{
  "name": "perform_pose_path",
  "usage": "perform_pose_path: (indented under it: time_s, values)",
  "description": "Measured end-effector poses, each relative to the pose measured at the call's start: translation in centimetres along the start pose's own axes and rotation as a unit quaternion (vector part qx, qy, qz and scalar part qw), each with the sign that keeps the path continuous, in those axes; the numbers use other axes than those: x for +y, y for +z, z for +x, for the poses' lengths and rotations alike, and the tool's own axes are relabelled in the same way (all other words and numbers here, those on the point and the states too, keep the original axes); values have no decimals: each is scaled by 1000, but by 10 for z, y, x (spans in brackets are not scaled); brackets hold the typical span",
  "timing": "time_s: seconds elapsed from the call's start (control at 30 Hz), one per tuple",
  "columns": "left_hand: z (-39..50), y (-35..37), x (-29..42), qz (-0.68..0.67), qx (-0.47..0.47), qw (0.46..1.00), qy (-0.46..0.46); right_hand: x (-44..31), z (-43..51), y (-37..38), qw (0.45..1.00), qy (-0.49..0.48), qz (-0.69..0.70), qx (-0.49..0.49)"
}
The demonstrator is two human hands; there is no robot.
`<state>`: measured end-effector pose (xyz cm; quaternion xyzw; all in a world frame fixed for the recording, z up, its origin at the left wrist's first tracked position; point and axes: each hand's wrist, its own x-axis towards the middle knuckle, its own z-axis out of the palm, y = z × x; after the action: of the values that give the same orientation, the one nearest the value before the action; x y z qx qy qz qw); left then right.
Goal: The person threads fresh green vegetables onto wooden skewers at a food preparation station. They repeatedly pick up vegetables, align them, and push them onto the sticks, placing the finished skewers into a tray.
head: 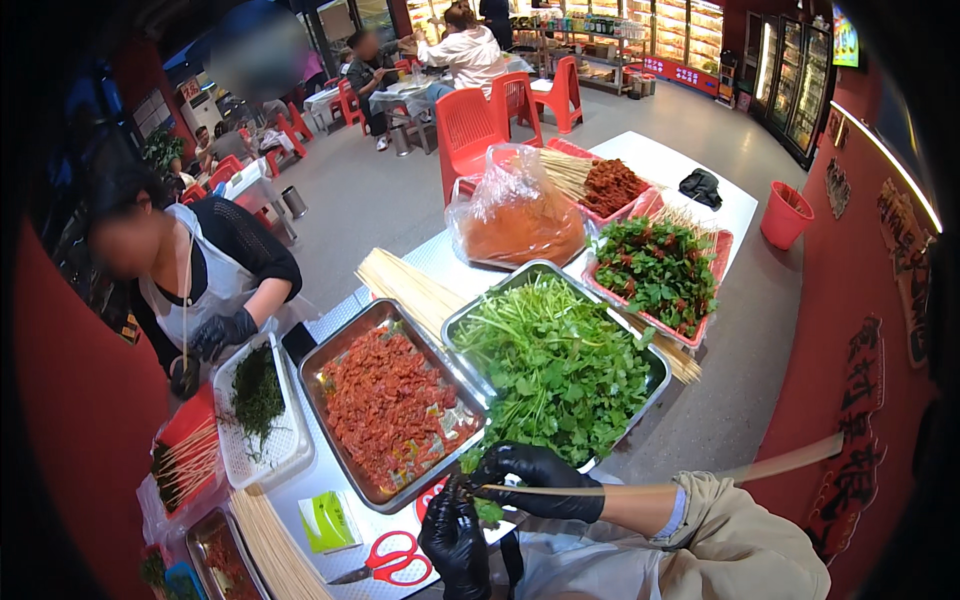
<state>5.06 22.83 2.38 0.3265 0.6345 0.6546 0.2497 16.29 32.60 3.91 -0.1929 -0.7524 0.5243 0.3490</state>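
Note:
My left hand [456, 536], in a wet black glove, pinches a small coriander sprig [489, 511] at the end of a bamboo skewer [637, 489]. Close against it, my right hand [536, 484], gloved in black too, grips near the skewer's tip. The skewer runs back over my right wrist, its far end blurred. The fingers hide what else is on the tip. Just beyond my hands is a steel tray of fresh coriander [555, 367]. Left of that, a steel tray holds red marinated meat pieces [397, 405].
Red-handled scissors [397, 559] and a green packet [330, 521] lie near my left hand. Bundled skewers [270, 540], a white basket of dark herbs [259, 397] and a bag of orange powder [517, 232] surround the trays. A gloved co-worker [217, 277] holds a skewer at left.

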Motion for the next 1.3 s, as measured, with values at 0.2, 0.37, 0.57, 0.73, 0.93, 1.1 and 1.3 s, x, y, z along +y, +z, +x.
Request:
perform_pose_path:
  time_s: [0.2, 0.37, 0.57, 0.73, 0.93, 1.1, 1.3]
  values:
    - [2, 22, 42, -73, -142, 983, -89, 0, 26, -136, 974, -13, -15, 226]
    - [7, 11, 21, -110, -130, 977, -128, 15, 60, -331, 899, 266, -235, 258]
    - [8, 10, 1, -190, 9, 966, -172, 84, 86, -424, 800, 319, -487, 145]
    - [19, 5, 5, -159, -11, 975, -158, 118, 87, -455, 722, 273, -634, -41]
    - [19, 8, 21, -85, 18, 981, -175, 124, 99, -412, 696, 353, -551, 296]
    - [21, 3, 17, -116, -2, 981, -157, 80, 89, -382, 794, 105, -498, 334]
    - [14, -12, 6, -119, -14, 986, -116, 73, 104, -270, 942, 141, -296, 66]
